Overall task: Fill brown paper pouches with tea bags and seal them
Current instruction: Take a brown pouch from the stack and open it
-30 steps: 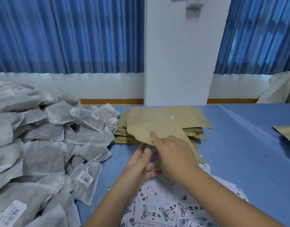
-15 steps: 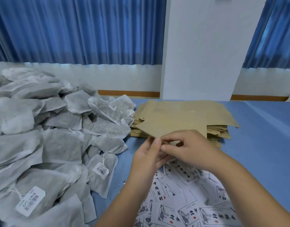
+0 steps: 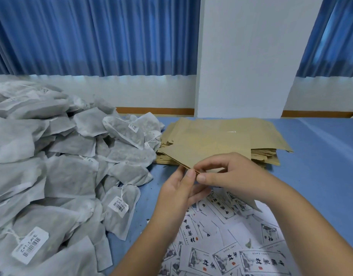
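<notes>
The person is working at opening a brown paper pouch (image 3: 203,154). The left hand (image 3: 177,190) and the right hand (image 3: 233,176) are both pinching its near corner, thumbs and forefingers meeting on the paper edge, so both sets of fingers (image 3: 190,174) are gripping the pouch rather than hanging loose. The pouch is slanting away beyond the fingers, overlapping the stack of pouches (image 3: 269,138) sitting just behind them on the tabletop (image 3: 321,172). It is looking flat and unfilled, and whether its mouth is parting yet is not showing. Filling, I judge, is not yet begun. The next move is calling for the two layers to be rubbed apart, then for one hand to reach left of the fingers, where the tea bags (image 3: 72,172) are heaped, each showing a greyish fill and several trailing a barcoded tag. Printed labels (image 3: 231,246) are lying scattered beneath the fingers and nearer than them.
</notes>
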{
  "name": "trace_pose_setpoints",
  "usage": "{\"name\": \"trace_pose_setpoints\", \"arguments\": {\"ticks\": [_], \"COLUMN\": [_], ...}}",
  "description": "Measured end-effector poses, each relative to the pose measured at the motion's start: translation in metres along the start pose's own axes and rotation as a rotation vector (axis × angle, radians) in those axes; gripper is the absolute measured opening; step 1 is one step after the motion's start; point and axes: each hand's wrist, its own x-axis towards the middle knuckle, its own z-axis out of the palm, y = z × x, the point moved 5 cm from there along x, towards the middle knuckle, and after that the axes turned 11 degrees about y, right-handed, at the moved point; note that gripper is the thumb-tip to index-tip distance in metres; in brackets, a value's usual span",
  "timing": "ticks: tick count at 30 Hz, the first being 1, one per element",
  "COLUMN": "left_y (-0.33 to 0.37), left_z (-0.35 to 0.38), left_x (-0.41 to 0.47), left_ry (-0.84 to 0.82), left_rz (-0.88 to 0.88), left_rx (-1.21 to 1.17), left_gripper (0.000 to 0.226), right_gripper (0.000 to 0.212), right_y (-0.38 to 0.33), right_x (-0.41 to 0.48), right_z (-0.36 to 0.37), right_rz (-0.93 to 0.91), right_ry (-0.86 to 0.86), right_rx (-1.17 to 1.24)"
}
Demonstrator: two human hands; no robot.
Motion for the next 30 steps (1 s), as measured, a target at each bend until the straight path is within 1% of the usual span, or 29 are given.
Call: {"name": "trace_pose_setpoints", "arguments": {"ticks": [3, 8, 10, 12, 14, 15, 17, 18, 20, 24, 26, 28, 30], "left_y": [-0.003, -0.006, -0.004, -0.003, -0.004, -0.004, -0.002, 0.0, 0.005, 0.013, 0.014, 0.015, 0.015], "left_z": [0.0, -0.001, -0.004, -0.006, -0.006, -0.005, -0.005, -0.005, -0.004, 0.004, 0.003, -0.002, -0.005], "left_x": [0.0, -0.003, -0.003, -0.003, -0.005, -0.007, -0.009, -0.01, -0.009, -0.009, -0.01, -0.01, -0.01], "left_ry": [0.037, 0.127, 0.194, 0.251, 0.298, 0.325, 0.362, 0.36, 0.319, 0.125, 0.107, 0.141, 0.158], "left_rz": [0.006, -0.013, -0.03, -0.072, -0.131, -0.155, -0.166, -0.154, -0.135, -0.111, -0.088, -0.063, -0.05], "left_rx": [0.085, 0.118, 0.091, 0.062, 0.014, -0.002, -0.002, 0.015, 0.068, 0.08, 0.089, 0.12, 0.14], "left_gripper": [0.027, 0.035, 0.038, 0.034, 0.026, 0.026, 0.033, 0.036, 0.031, 0.007, 0.01, 0.008, 0.018], "right_gripper": [0.021, 0.011, 0.007, 0.013, 0.021, 0.023, 0.025, 0.026, 0.027, 0.026, 0.025, 0.023, 0.022], "right_y": [0.006, 0.009, 0.003, -0.005, -0.014, -0.019, -0.03, -0.034, -0.038, -0.039, -0.04, -0.04, -0.04], "right_x": [0.002, 0.002, 0.0, -0.001, -0.002, -0.003, -0.007, -0.008, -0.01, -0.011, -0.012, -0.013, -0.014], "right_z": [-0.003, 0.001, 0.005, 0.01, 0.019, 0.023, 0.029, 0.028, 0.024, 0.018, 0.022, 0.024, 0.023], "right_rz": [0.041, 0.005, -0.055, -0.152, -0.275, -0.333, -0.409, -0.422, -0.416, -0.4, -0.409, -0.417, -0.419], "right_ry": [0.028, 0.088, 0.093, 0.081, 0.063, 0.07, 0.115, 0.148, 0.203, 0.217, 0.205, 0.218, 0.243], "right_rx": [-0.025, -0.136, -0.201, -0.344, -0.53, -0.602, -0.662, -0.674, -0.692, -0.66, -0.66, -0.63, -0.595]}}
